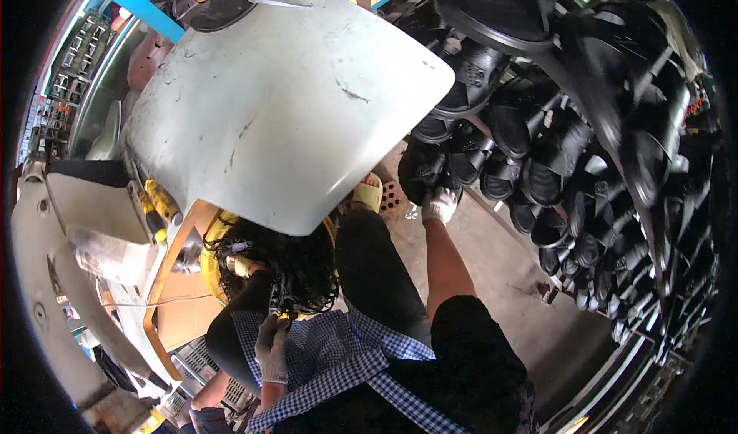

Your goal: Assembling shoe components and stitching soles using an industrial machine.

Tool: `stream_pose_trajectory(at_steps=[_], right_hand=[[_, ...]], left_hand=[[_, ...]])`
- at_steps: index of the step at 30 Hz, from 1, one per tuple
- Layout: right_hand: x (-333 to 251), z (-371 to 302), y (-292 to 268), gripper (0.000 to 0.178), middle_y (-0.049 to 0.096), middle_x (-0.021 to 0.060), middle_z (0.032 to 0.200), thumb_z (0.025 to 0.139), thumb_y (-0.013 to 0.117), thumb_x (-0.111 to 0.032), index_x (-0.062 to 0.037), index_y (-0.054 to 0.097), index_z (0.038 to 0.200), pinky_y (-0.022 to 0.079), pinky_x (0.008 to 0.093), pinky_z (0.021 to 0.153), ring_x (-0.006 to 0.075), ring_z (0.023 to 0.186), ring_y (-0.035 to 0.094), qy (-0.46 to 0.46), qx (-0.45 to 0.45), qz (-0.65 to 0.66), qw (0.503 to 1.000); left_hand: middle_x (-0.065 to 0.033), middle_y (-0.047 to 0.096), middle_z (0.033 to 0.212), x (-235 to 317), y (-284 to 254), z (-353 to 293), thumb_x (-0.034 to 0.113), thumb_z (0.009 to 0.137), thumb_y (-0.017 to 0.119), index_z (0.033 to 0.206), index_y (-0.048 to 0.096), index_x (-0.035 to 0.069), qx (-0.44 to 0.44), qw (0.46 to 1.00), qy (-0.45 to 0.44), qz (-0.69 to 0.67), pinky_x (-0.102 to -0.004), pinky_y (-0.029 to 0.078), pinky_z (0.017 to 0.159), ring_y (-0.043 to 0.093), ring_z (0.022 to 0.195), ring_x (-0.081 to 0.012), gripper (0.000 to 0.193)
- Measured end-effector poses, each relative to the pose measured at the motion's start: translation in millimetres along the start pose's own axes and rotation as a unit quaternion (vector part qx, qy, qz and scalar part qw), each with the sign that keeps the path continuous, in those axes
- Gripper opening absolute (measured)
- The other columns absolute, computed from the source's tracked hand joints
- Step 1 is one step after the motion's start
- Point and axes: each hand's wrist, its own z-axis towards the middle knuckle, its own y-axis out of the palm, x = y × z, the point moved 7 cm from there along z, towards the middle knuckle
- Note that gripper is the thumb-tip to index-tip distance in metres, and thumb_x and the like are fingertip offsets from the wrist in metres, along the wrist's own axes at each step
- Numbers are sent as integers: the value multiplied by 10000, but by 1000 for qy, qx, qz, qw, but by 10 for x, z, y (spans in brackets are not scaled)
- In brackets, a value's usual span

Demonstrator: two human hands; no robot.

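Note:
My right hand, in a white knit glove, reaches forward to the rack's lower near end. Its fingers are closed at the edge of a black sandal; the fingertips are partly hidden. Close to my lap, my left hand, in a greyish glove, is wrapped round a small yellow-and-black tool, whose exact kind is hidden. Just beyond it, a yellow basket stands between my legs, heaped with thin black trimmings.
A pale worn tabletop juts out above the basket. Black sandals hang in tight rows on the right. A cream machine and yellow-handled tools are at left. A holed brick lies on the floor.

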Motion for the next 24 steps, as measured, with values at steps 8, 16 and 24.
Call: stream_pose_trajectory(at_steps=[8,16,24], right_hand=[[-345,1178,1069,304,614,81,1210,930,470,-308,-142,618,1138,471,353,898,224,1147,564,131,-80,69,986],[-984,908,1633,384,595,134,1248,933,486,-343,-94,603,1201,440,378,963,263,1212,518,-208,-169,0,964],[267,-1496,219,378,632,150,1180,887,576,-343,-118,629,1186,478,416,925,329,1079,608,-96,-213,279,931]], left_hand=[[-155,621,1176,22,22,196,31,899,593,1228,551,-48,25,995,-38,92,-330,473,959,613,1044,-229,341],[-115,651,1097,-69,167,386,28,912,549,1190,578,-32,-12,999,-6,41,-311,466,945,614,1036,-191,286],[-88,642,1152,304,-34,369,69,903,555,1210,577,-14,61,975,94,190,-294,451,933,604,1020,-187,318]])
